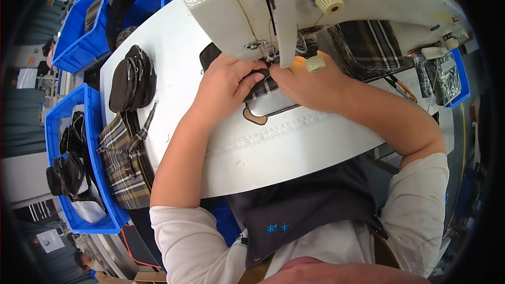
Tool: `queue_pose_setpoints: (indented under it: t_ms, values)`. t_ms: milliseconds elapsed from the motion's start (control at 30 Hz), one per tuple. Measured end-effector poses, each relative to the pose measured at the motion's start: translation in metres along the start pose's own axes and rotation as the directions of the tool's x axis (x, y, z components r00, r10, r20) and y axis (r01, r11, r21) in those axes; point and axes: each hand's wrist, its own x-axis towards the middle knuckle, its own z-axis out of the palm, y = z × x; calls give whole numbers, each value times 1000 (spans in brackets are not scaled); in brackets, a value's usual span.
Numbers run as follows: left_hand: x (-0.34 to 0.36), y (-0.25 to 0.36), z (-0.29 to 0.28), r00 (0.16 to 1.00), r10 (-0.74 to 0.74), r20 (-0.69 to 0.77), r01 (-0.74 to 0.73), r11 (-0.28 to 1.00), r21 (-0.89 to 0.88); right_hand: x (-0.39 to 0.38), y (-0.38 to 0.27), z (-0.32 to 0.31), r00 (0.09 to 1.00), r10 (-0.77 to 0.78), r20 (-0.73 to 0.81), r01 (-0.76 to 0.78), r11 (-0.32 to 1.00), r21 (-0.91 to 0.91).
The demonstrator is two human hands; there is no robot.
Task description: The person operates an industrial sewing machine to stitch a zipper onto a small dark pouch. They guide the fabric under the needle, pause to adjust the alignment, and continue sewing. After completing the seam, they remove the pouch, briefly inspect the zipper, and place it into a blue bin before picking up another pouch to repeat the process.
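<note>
Left hand (223, 81): fingers curled and pressed down on a small piece of dark plaid fabric (261, 88), thumb and fingertips pinching its near edge. Right hand (302, 84): laid flat on the same piece from the other side, fingers closed over it, fingertips meeting those of the left hand just under the needle area.

Dark plaid fabric: held between both hands, lying on the shiny metal needle plate (269, 103) directly below the grip.

White sewing machine head (252, 8): straight above the grip, its lower end hiding part of the fingers. Cream plastic knob (315, 63): touching the back of the right hand.

White curved worktable (273, 147): beneath the grip, with a printed ruler strip running just nearer the person than the hands.

Stack of dark brown oval fabric pieces (134, 79): well to the left of the grip, on the table.

Plaid cloth bundle (123, 163): left of the left forearm, draped over the table edge.

Blue plastic bin (60, 121): farther left still, holding dark pieces.

Plaid cloth behind the machine (368, 47): beyond the right hand.
</note>
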Motion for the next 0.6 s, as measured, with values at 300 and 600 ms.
queue_pose_setpoints:
  t_ms: [300,600]
  values:
    - [-3,-3,-3,998,-23,65,32,989,-146,-18,-14,-6,987,-126,-99,141,977,158]
    - [-4,11,0,992,121,-19,-119,990,79,-19,-15,-8,987,-155,-48,159,982,98]
